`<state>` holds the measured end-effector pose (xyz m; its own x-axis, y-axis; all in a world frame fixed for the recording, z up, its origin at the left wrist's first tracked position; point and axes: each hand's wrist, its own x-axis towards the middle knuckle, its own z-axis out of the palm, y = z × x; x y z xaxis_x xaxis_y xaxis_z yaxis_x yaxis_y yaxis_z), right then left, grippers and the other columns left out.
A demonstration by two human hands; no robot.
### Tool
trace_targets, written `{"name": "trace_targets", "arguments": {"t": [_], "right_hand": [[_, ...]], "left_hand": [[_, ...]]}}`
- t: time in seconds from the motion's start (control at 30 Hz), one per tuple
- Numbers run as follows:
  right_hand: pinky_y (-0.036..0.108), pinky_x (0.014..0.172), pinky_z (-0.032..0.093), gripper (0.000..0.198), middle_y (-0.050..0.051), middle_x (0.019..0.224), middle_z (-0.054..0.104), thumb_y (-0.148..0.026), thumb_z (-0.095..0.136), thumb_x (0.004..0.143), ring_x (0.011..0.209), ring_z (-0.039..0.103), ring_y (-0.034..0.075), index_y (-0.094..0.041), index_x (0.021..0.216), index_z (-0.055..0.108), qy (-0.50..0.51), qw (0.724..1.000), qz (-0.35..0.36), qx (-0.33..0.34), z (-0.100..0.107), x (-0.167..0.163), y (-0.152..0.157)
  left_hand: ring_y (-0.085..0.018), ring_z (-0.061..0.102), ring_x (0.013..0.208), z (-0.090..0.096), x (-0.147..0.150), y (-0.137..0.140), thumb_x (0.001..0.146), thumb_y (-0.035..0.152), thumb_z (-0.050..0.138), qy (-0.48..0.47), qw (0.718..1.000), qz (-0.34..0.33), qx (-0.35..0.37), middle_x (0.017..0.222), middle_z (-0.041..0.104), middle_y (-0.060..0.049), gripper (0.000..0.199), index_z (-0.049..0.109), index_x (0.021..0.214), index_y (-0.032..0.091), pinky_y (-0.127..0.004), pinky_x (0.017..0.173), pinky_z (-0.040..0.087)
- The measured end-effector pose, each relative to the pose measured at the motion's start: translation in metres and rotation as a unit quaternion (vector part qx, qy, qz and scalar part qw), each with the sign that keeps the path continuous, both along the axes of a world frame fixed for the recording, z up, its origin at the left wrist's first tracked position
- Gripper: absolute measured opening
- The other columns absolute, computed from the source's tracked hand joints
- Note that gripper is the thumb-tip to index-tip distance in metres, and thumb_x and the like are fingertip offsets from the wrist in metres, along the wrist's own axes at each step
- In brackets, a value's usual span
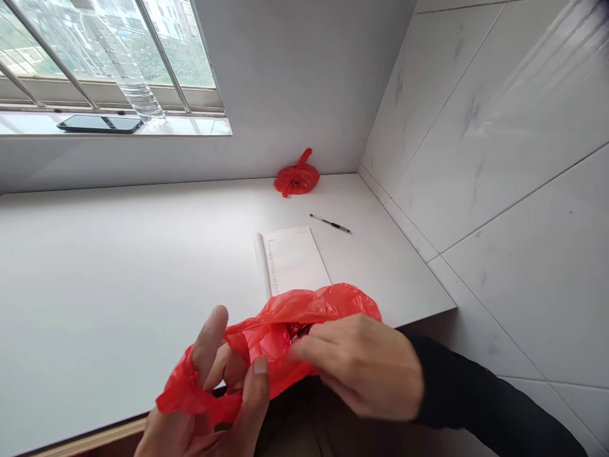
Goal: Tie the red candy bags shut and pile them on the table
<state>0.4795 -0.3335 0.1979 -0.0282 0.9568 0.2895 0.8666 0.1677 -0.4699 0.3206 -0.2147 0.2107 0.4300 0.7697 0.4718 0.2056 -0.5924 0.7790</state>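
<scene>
Faintly, small marks (302, 232) show at the top of an open white paper notebook (295, 263), too tiny to read. Before it, at the front edge of the white table (118, 273), the left hand (251, 403) holds a thin, crinkled, translucent red plastic bag (328, 301), one handle looped round its fingers, forefinger raised. The right hand (364, 365), palm down and blurred, dips bent fingers into the bag's opening beside dark reddish contents (297, 331); whether they pinch anything cannot be told
</scene>
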Motion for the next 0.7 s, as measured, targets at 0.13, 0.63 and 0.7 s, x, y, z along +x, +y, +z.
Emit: {"name": "trace_targets", "arguments": {"t": [0.13, 0.63, 0.7], "right_hand": [[0.032, 0.053, 0.040, 0.048, 0.007, 0.084, 0.069, -0.011, 0.059, 0.081, 0.067, 0.064, 0.024, -0.016, 0.129, 0.058, -0.122, 0.977, -0.069, -0.163, -0.028, 0.023, 0.024], [0.031, 0.054, 0.024, 0.023, 0.004, 0.079, 0.069, -0.040, 0.055, 0.091, 0.065, 0.061, 0.019, -0.018, 0.095, 0.061, -0.121, 0.965, -0.164, -0.167, -0.040, 0.021, 0.052], [0.031, 0.053, 0.021, 0.029, 0.003, 0.076, 0.069, -0.046, 0.055, 0.091, 0.061, 0.060, 0.018, -0.018, 0.099, 0.061, -0.117, 0.968, -0.161, -0.150, -0.036, 0.019, 0.048]], "left_hand": [[-0.016, 0.062, 0.078, -0.002, -0.002, 0.004, 0.085, 0.018, 0.070, 0.008, 0.997, -0.034, 0.068, 0.088, 0.060, 0.005, 0.072, 0.047, 0.145, 0.049, -0.034, 0.074, 0.058], [-0.014, 0.060, 0.072, -0.001, -0.004, 0.012, 0.085, 0.011, 0.069, -0.022, 0.997, -0.042, 0.058, 0.078, 0.056, 0.005, 0.066, 0.054, 0.144, 0.037, -0.036, 0.080, 0.055], [-0.016, 0.061, 0.073, -0.001, -0.004, 0.012, 0.084, 0.014, 0.071, -0.040, 0.998, -0.027, 0.028, 0.081, 0.059, 0.004, 0.066, 0.055, 0.143, 0.037, -0.037, 0.076, 0.055]]}}
